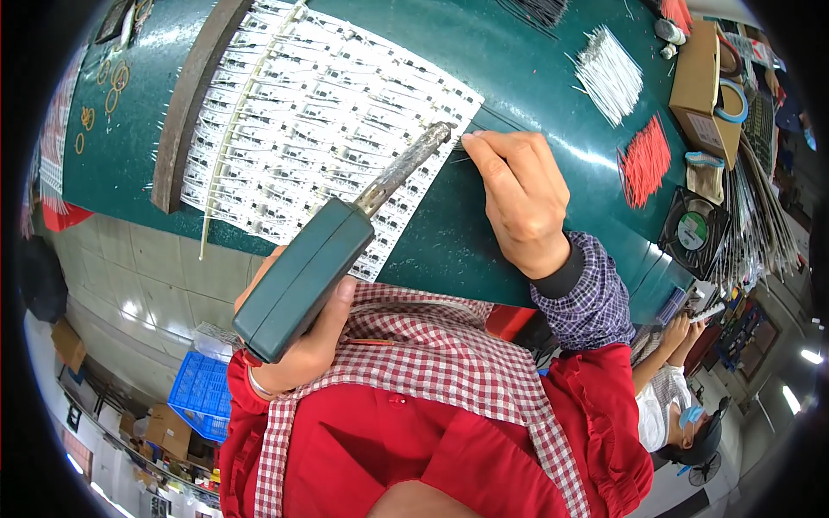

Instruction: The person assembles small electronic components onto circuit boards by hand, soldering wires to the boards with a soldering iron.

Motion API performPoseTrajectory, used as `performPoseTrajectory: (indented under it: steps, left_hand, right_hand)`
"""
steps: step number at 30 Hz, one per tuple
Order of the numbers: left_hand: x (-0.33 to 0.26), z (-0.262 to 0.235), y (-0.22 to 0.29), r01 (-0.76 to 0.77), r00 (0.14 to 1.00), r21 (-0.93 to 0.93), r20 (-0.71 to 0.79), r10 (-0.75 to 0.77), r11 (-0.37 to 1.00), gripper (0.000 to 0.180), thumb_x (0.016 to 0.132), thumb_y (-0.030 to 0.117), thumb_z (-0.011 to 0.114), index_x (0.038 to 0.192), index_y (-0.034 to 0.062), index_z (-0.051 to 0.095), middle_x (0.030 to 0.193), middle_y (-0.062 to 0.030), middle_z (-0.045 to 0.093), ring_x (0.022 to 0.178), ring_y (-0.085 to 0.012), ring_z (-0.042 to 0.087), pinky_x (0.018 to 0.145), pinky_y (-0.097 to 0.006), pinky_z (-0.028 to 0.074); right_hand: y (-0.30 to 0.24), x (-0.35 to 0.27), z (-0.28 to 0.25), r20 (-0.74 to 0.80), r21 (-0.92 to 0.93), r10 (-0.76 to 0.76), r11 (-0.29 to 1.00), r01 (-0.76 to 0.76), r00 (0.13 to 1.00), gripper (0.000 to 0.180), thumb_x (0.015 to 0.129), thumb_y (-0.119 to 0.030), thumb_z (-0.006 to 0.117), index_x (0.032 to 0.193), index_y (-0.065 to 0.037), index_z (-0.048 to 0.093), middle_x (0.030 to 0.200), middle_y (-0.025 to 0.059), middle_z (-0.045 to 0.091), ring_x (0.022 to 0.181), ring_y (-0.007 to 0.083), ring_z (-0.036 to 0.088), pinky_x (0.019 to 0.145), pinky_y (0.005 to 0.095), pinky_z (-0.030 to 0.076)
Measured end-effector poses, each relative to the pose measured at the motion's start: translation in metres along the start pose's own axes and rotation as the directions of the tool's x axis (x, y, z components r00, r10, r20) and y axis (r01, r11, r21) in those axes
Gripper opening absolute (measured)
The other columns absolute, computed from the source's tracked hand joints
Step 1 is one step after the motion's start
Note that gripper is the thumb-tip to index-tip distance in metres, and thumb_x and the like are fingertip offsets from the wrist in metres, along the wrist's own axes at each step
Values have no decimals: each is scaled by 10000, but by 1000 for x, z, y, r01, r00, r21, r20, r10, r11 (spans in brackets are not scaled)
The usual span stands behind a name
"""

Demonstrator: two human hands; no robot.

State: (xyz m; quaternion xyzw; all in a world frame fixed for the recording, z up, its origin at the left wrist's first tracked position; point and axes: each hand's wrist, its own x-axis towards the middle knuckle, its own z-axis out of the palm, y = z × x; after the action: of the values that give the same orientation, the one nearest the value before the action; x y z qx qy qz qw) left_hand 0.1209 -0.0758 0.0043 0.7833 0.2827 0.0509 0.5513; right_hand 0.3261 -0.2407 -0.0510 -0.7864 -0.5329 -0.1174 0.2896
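Observation:
My left hand [318, 345] is wrapped round the green body of a soldering gun [302, 281]. Its long metal tip points up and right, over the right edge of a white panel of small circuit boards [302, 112]. Thin wires lie in rows across this panel. Just right of the tip, my right hand [525, 198] is closed in a pinch at the panel's edge. Thin dark wire ends [460, 155] show by its fingertips, and they appear to be what it grips. Whether the tip touches a board is too small to tell.
A dark bar [194, 108] lies along the panel's left side. To the right are white wires [610, 76], red wires [644, 162], a cardboard box [701, 95] and a small black fan [693, 229]. Rubber bands [114, 86] lie far left. A co-worker [669, 406] sits at right.

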Motion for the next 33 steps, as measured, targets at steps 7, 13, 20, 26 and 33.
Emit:
performPoseTrajectory:
  steps: [7, 13, 20, 26, 33]
  left_hand:
    - [1, -3, 1, -24, 1000, 27, 14, 24, 999, 225, 790, 5, 717, 1001, -57, 672, 933, -173, 659, 759, -264, 642, 685, -324, 506]
    - [-4, -3, -3, -26, 1000, 0, 0, 26, 1000, 210, 785, -15, 709, 987, -62, 675, 927, -175, 658, 752, -265, 640, 675, -323, 501]
    - [-6, -2, -11, -32, 999, 8, 35, 32, 999, 210, 766, -29, 718, 969, -65, 679, 904, -176, 660, 748, -271, 649, 663, -328, 502]
    - [-9, -2, -12, -11, 999, 8, 48, 10, 1000, 208, 756, -31, 726, 956, -56, 676, 902, -167, 661, 731, -266, 653, 647, -318, 509]
    - [-9, 0, -15, -62, 997, 21, 51, 61, 998, 204, 754, -31, 728, 951, -46, 679, 865, -147, 650, 699, -249, 644, 628, -306, 506]
  right_hand:
    - [-1, -1, -2, -28, 6, -3, 1000, 3, 1000, 349, 629, 30, 669, 976, 41, 641, 891, 115, 628, 767, 247, 604, 617, 306, 511]
    - [-14, -3, -5, -44, 79, 63, 995, -59, 997, 352, 606, 139, 674, 944, 41, 679, 871, 128, 654, 753, 262, 624, 640, 324, 512]
    - [-12, -6, 0, -21, 88, 51, 995, -49, 998, 340, 608, 119, 691, 938, 41, 678, 856, 123, 655, 735, 256, 626, 626, 310, 515]
    - [-12, -6, 1, -10, 86, 36, 996, -35, 999, 346, 607, 116, 686, 944, 39, 672, 857, 119, 650, 736, 254, 620, 627, 310, 513]
    - [-8, -9, 3, 7, 60, -34, 998, 33, 999, 331, 644, 11, 654, 973, 51, 638, 887, 121, 623, 765, 254, 603, 619, 317, 515]
